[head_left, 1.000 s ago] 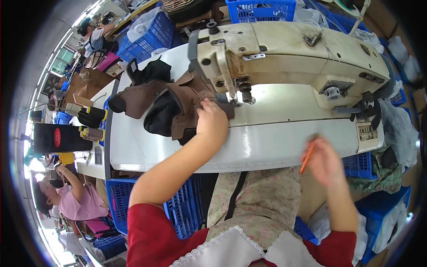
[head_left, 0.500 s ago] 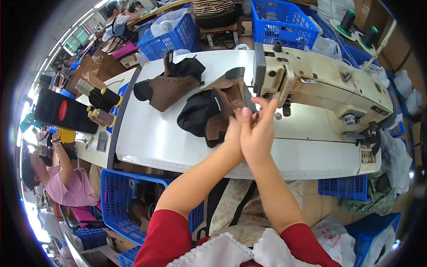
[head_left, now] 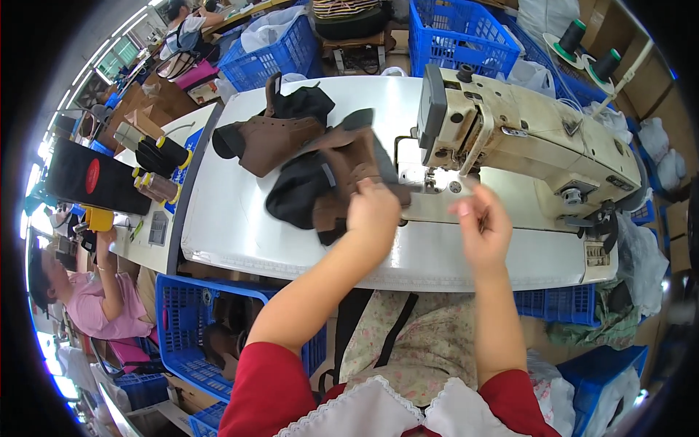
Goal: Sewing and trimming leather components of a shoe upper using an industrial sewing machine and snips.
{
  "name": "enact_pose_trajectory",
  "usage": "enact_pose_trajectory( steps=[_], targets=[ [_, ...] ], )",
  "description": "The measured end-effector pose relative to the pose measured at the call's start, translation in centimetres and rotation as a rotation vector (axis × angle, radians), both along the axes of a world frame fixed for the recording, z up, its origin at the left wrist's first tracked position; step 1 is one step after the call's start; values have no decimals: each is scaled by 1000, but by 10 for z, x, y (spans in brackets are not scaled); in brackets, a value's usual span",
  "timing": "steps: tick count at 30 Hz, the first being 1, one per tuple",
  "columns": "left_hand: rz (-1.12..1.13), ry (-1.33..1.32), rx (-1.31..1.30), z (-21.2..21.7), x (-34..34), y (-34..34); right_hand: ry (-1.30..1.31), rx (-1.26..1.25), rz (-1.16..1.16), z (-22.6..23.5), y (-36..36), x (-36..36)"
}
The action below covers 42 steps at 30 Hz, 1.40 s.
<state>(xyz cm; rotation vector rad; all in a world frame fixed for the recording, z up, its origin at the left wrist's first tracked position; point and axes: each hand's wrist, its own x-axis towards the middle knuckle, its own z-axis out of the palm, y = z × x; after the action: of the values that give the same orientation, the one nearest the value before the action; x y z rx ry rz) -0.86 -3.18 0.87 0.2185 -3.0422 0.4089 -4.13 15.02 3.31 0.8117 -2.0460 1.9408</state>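
My left hand is closed on the edge of a brown shoe upper with a black fabric lining, slightly blurred, on the white sewing table. To the right, my right hand is raised over the table's front part, fingers curled. Something small and dark shows between them, too small to name. A second brown upper with black lining lies behind and to the left, touching or nearly touching the first. The sewing machine stands just beyond my right hand, its needle area right of the held upper.
A blue basket with brown shoe pieces stands at the lower left. Thread spools sit on a side table, where a person in pink works. More blue crates line the back. Thread cones stand at the upper right.
My hands, together at the upper before, are now apart. The right hand has moved right and nearer; the left has drawn the upper left, away from the machine's needle area.
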Motion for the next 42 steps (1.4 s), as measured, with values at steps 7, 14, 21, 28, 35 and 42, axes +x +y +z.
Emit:
enact_pose_trajectory(
  steps=[7,14,21,28,35,42],
  targets=[
    [-152,202,119,-3,61,-29,150,919,-8,-13,-12,-6],
    [-220,323,209,-3,67,-31,388,981,-94,-27,-34,-4],
    [-273,403,224,-4,69,-31,312,1052,-55,-30,-52,-8],
    [-341,410,139,-6,68,-36,289,1071,-75,-27,-49,-9],
    [56,730,828,64,99,-66,104,602,-111,28,10,30],
    [71,953,1974,95,164,-105,-205,104,60,33,36,66]
  ],
)
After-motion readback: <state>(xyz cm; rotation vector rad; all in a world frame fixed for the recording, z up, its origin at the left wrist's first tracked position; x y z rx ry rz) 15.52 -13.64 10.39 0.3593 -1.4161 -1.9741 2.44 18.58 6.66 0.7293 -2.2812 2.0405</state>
